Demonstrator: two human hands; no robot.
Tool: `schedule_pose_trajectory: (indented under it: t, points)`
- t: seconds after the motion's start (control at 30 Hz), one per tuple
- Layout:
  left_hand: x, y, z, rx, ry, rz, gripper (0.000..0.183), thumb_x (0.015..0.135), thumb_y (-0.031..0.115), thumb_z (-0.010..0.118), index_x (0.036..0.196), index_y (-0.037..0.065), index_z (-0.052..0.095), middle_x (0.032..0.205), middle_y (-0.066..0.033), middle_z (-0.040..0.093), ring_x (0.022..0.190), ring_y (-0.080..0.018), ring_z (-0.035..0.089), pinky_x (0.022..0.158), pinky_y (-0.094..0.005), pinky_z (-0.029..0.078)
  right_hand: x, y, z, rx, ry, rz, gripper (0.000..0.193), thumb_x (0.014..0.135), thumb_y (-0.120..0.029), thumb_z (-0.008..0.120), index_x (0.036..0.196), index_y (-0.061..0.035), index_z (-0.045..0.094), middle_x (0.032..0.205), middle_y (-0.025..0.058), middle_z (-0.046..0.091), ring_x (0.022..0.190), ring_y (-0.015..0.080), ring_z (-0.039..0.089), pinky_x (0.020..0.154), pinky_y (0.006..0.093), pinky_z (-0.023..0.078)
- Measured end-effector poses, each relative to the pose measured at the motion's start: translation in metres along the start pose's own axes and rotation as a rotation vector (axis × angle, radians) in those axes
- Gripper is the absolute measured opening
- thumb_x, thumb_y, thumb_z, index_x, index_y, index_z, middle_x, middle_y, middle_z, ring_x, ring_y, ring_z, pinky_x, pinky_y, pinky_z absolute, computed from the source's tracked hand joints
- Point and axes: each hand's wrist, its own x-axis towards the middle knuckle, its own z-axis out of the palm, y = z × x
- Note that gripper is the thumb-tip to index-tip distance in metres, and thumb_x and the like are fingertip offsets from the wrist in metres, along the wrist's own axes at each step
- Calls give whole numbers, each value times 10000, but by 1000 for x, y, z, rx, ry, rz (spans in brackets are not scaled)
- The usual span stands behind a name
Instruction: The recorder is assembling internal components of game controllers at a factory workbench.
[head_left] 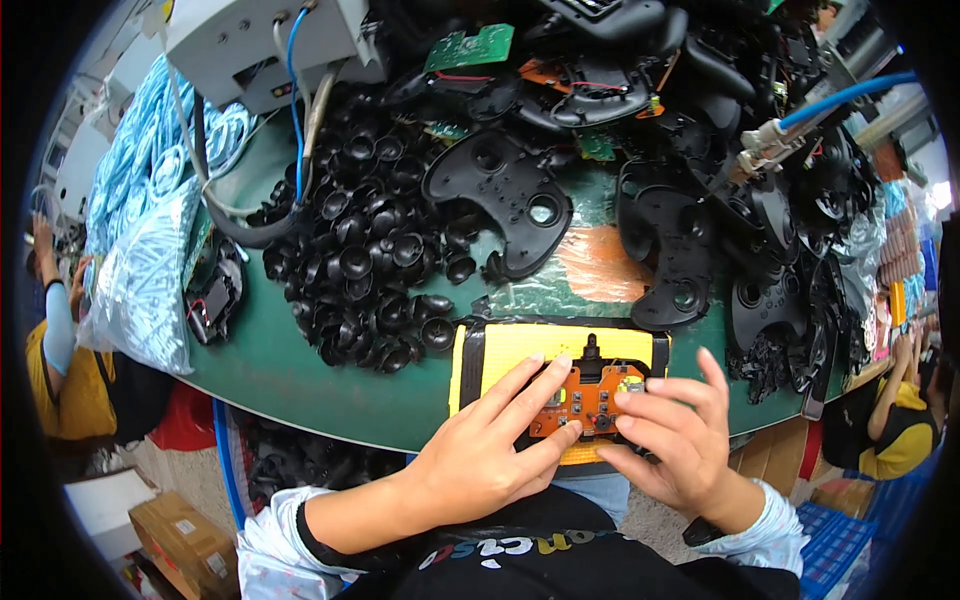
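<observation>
An orange circuit board [583, 406] lies on a yellow pad [490, 352] with black taped edges, at the table's near side. It carries small silver parts and a yellow-green part near each end. My left hand [480, 440] steadies the board from the left, with fingers stretched along its upper side and the thumb at its lower edge. At the board's right end is my right hand [680, 430], its fingers bent and apart, fingertips touching or almost touching the yellow-green part. Above the board stands a black fixture [592, 347] with a small post.
Many black cup-shaped caps [360, 230] are heaped left of centre. Black controller shells [500, 195] lie beyond the pad and pile up at the right. A bag of light-blue cords [145, 260] sits at the far left. A grey machine [260, 50] with hoses stands behind the caps.
</observation>
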Motion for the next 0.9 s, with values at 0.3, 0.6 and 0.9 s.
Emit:
schedule_pose_trajectory:
  t: [0.3, 0.6, 0.9]
  points:
    - [2, -1, -2, -16, -12, -10, 388, 646, 126, 746, 1027, 118, 677, 1324, -229, 467, 1166, -414, 507, 941, -420, 480, 11, -8, 10, -139, -119, 106, 196, 734, -192, 740, 903, -104, 694, 1106, 12, 654, 1070, 239, 554, 1045, 637, 221]
    - [-4, 7, -7, 9, 32, -70, 402, 669, 216, 762, 1054, 154, 663, 1359, -210, 437, 1193, -409, 466, 1029, -571, 312, 33, 9, -7, 33, -250, 52, 322, 685, -200, 778, 968, -110, 653, 1067, 3, 662, 1041, 238, 562, 1064, 599, 239]
    - [-16, -32, -41, 611, 295, -282, 225, 632, 84, 706, 855, 105, 683, 977, -72, 530, 936, -282, 496, 904, -476, 333, 140, 17, 47, -146, -111, -227, 188, 692, -105, 594, 872, -58, 624, 776, 52, 567, 769, 234, 531, 761, 367, 436]
